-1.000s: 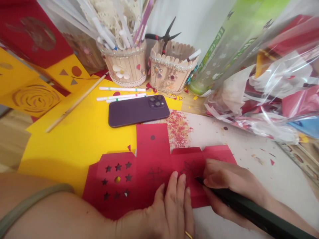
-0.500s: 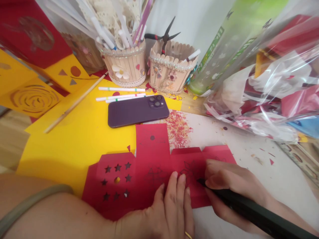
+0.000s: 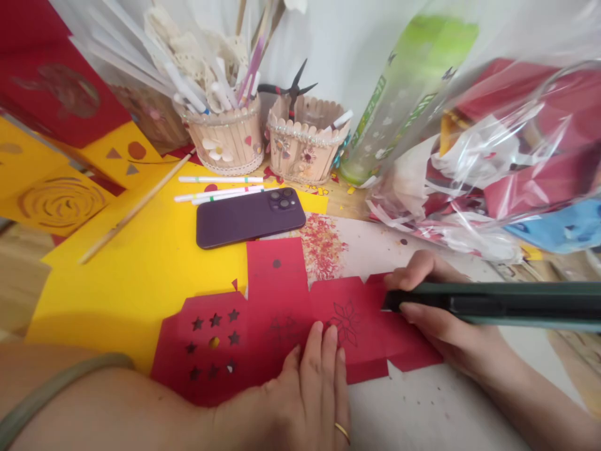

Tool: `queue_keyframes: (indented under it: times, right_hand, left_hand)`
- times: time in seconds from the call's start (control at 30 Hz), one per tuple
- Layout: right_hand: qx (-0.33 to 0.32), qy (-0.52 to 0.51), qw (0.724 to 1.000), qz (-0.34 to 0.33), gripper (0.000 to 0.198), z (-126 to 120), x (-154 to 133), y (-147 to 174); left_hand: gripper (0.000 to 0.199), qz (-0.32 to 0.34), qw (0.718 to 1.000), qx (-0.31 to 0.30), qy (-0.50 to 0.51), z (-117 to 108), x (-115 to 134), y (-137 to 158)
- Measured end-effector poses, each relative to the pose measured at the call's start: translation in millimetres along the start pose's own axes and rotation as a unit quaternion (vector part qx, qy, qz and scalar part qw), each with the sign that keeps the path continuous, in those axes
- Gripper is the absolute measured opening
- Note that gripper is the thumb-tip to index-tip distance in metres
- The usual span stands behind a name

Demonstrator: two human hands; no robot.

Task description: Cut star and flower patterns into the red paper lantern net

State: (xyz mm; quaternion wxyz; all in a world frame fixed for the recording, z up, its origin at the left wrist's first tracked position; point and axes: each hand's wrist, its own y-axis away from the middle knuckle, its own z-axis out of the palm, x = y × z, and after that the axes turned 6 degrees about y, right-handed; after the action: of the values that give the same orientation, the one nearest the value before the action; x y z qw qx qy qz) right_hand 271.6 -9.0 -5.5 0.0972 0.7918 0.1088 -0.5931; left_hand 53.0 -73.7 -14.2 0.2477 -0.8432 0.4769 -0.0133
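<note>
A red cardstock box cutout (image 3: pixel 277 282) lies flat, with star-shaped holes in its left panel and a flower outline on a panel further right. My left hand (image 3: pixel 310 388) rests flat on its lower middle with fingers stretched out, partly covering pencilled lines. In my right hand (image 3: pixel 436 319) is a dark utility knife (image 3: pixel 493 304), gripped between thumb and fingers. Its tip points left, over the right-hand panels beside the flower outline. From this angle I cannot tell whether the tip touches the card.
A purple phone (image 3: pixel 248 219) lies on yellow card (image 3: pixel 141 282) near striped white sticks (image 3: pixel 220 180) and a thin wooden stick (image 3: pixel 136 207). Behind stand two craft-stick holders (image 3: pixel 225 141), one with pliers (image 3: pixel 293 88), and a green bottle (image 3: pixel 399 94). A clear bag of scraps (image 3: pixel 498 163) sits right.
My right hand has drawn back from the flower outline, up and to the right, and the knife now lies nearly level. My left hand stays on the card. The view has shifted slightly.
</note>
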Motion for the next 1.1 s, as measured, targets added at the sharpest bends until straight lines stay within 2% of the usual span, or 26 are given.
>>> queue_keyframes:
  times: [0.07,0.13,0.2,0.3,0.43,0.53,0.6,0.67,0.83,0.93,1.1]
  right_hand:
    - [0.011,-0.034,0.999,0.006,0.020,-2.8,2.9,-3.0]
    - [0.037,-0.012,0.999,-0.002,0.019,-4.1,2.0,-4.4]
    - [0.060,0.062,0.996,-0.018,0.016,-3.6,-3.6,-4.2]
    - [0.078,0.180,0.979,-0.050,0.009,1.5,-16.8,-0.5]
    - [0.045,0.240,0.968,-0.060,0.007,15.6,-27.6,10.4]
    - [0.063,0.251,0.964,-0.067,0.012,26.0,-25.2,19.1]
    - [0.066,0.265,0.958,-0.084,0.013,30.0,-20.8,22.5]
    - [0.054,0.277,0.954,-0.098,0.015,31.4,-16.4,23.3]
    - [0.012,0.304,0.939,-0.159,0.019,28.6,-10.2,20.1]
    - [-0.003,0.324,0.924,-0.202,0.022,27.1,-9.2,18.7]
    - [-0.007,0.319,0.924,-0.211,0.022,29.4,-6.3,17.3]
  left_hand:
    - [0.029,-0.012,1.000,0.017,0.000,3.0,1.7,2.2]
    - [0.032,0.025,0.999,0.024,-0.007,5.2,1.4,4.8]
    - [0.034,0.057,0.998,0.018,-0.013,6.7,1.2,7.3]
    - [0.039,0.052,0.999,0.013,-0.012,9.4,5.1,10.0]
    - [0.040,-0.038,0.999,0.017,-0.023,12.9,12.6,11.5]
    - [0.039,0.055,0.997,0.011,-0.049,12.7,11.3,10.7]
    - [0.037,0.047,0.998,0.011,-0.051,11.1,9.0,9.2]
    - [0.034,-0.002,0.999,0.015,-0.045,8.7,7.2,7.3]
    - [0.033,0.049,0.997,-0.035,-0.042,0.9,1.5,3.6]
    - [0.034,0.062,0.996,-0.043,-0.051,-1.1,-2.3,2.9]
    - [0.031,0.073,0.995,-0.048,-0.054,-0.6,-4.0,2.8]
